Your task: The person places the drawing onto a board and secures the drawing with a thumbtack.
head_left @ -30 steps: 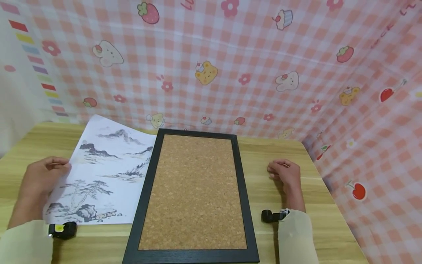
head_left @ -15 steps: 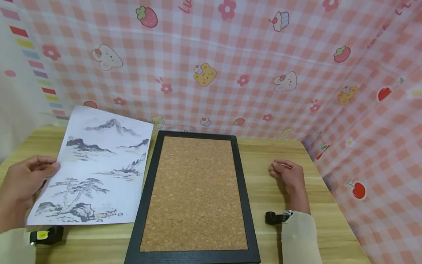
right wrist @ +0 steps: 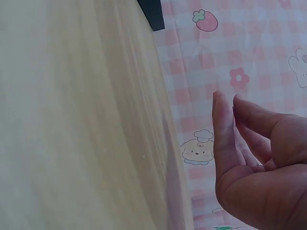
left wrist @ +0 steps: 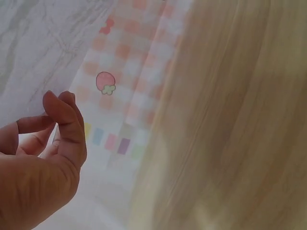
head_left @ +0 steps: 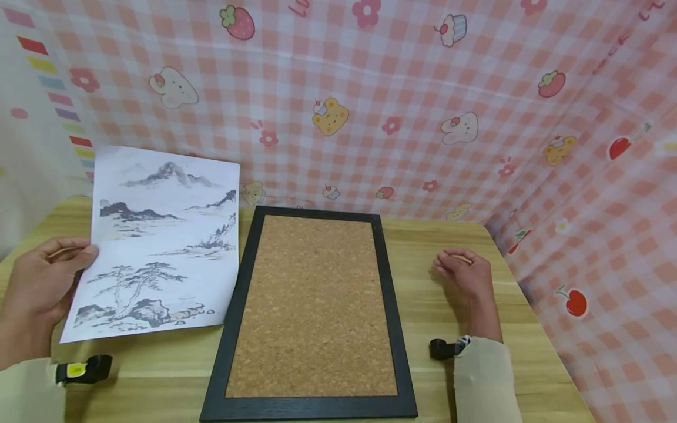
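Observation:
My left hand (head_left: 42, 282) pinches the left edge of a white sheet of paper (head_left: 169, 235) printed with an ink landscape of mountains and pines. Raised off the table, the sheet leans toward the wall, its right edge beside the frame. In the left wrist view, thumb and fingers (left wrist: 67, 115) meet at the sheet's edge. A cork board (head_left: 314, 305) in a black frame (head_left: 309, 406) lies flat at centre. To its right, my right hand (head_left: 468, 276) hovers or rests with loosely bent fingers. The right wrist view has a tiny dark spot between thumb and forefinger, too small to identify.
The light wood table (head_left: 439, 235) ends at a pink checked cloth (head_left: 349, 76) at the back, and another checked stretch runs along the right side. Black cameras (head_left: 446, 348) are strapped to both wrists.
My left hand has moved left and lifted the sheet, so its top rises against the cloth and its right edge clears the frame. The right hand has shifted slightly right.

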`<state>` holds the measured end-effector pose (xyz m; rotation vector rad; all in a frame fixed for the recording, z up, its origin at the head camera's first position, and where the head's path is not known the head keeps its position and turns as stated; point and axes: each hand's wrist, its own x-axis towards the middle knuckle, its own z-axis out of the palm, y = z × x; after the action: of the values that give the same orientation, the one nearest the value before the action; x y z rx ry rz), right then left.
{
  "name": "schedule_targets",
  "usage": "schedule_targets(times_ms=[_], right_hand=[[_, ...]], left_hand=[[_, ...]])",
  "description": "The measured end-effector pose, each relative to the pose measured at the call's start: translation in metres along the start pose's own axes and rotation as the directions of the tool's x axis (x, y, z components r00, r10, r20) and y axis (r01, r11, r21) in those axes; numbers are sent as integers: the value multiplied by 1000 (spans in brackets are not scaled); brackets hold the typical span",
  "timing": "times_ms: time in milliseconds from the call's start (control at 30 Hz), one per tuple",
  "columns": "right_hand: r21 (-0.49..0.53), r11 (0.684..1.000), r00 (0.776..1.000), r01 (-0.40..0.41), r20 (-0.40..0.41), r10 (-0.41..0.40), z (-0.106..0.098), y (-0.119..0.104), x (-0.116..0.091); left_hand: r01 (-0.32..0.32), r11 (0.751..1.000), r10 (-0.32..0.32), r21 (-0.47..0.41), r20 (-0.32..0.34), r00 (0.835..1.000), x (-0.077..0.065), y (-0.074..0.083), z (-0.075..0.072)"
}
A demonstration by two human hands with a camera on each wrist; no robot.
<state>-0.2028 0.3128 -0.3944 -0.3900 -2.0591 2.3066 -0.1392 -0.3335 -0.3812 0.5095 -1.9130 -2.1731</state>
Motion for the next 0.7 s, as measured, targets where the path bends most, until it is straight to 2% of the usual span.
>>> schedule_targets(times_ms=[133,200,300,533,700], right_hand=[[-4,1000,1000,16,-2,-16,3,-4,-2],[-8,1000,1000,24,-2,-24,4,-5,-2],[-8,1000,1000,29,-8,-29,5,-4,-2],[-19,999,999,41,-17,-41,7,-5,-1],[-9,997,997,74,-21,-74,9,-10,1]], left_hand=[[-2,996,10,-87,89,996,-1,3,5],[5,990,15,-144,143,990,-1,4,7],[34,983,8,-183,220,975,-3,3,13],[115,955,3,-273,399,917,-2,-6,28],[114,965,8,-236,461,887,-1,-8,40]])
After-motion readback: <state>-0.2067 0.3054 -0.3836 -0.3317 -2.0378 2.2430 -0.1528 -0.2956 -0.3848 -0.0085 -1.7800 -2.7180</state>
